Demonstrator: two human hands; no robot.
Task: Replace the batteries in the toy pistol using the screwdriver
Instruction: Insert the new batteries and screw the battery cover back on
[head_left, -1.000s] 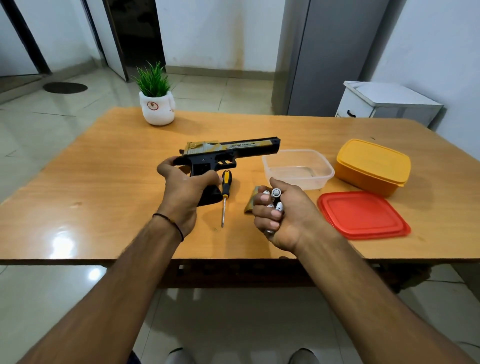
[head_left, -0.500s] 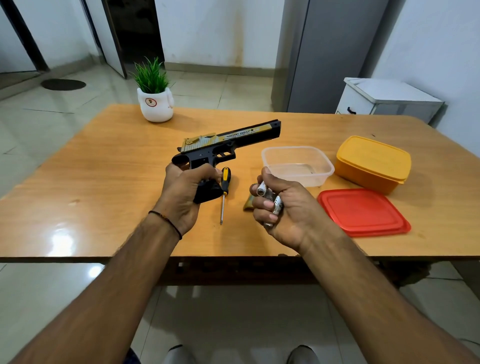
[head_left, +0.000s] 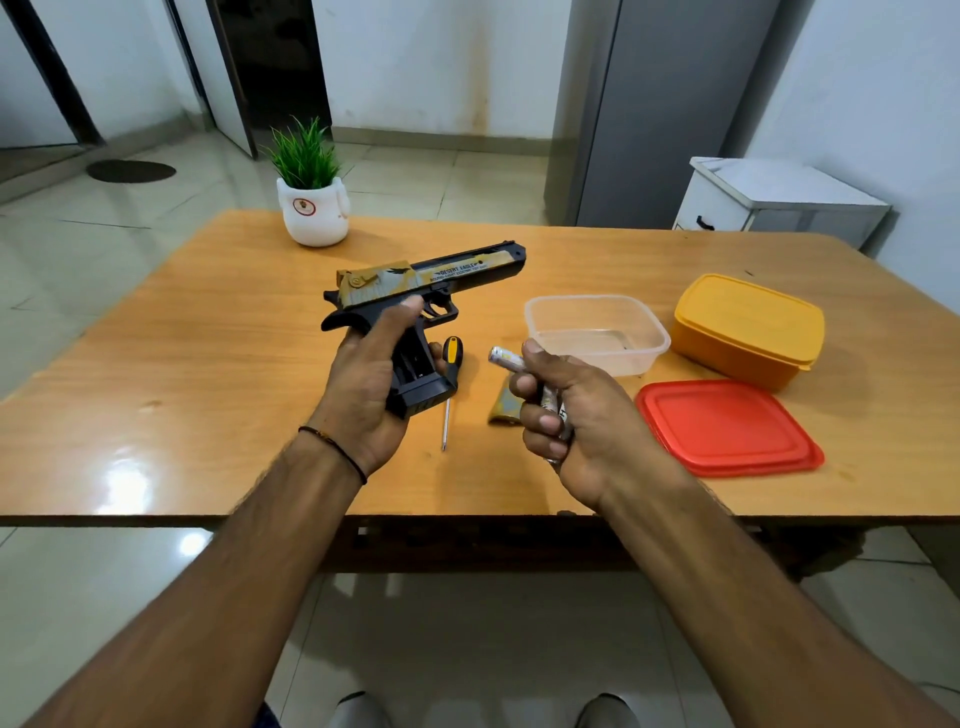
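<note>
My left hand (head_left: 366, 387) grips the black and gold toy pistol (head_left: 436, 280) by its handle, barrel pointing right and a little up, above the wooden table (head_left: 171, 364). The side of the grip shows an open battery slot. My right hand (head_left: 576, 421) holds several silver batteries (head_left: 506, 358); one sticks out between thumb and forefinger toward the pistol, the others lie in the curled fingers. The yellow-and-black screwdriver (head_left: 449, 364) lies on the table between my hands, tip toward me. A small gold-patterned cover piece (head_left: 503, 410) lies beside it, partly behind my right fingers.
A clear plastic tub (head_left: 597, 332), a closed yellow container (head_left: 748, 327) and a red lid (head_left: 727, 426) sit on the right of the table. A white pot with a green plant (head_left: 311, 208) stands at the back left. A white cabinet and grey fridge stand behind.
My left hand has tilted the pistol and lifted it slightly, turning the grip's open side toward me. My right hand has worked one battery out between thumb and forefinger.
</note>
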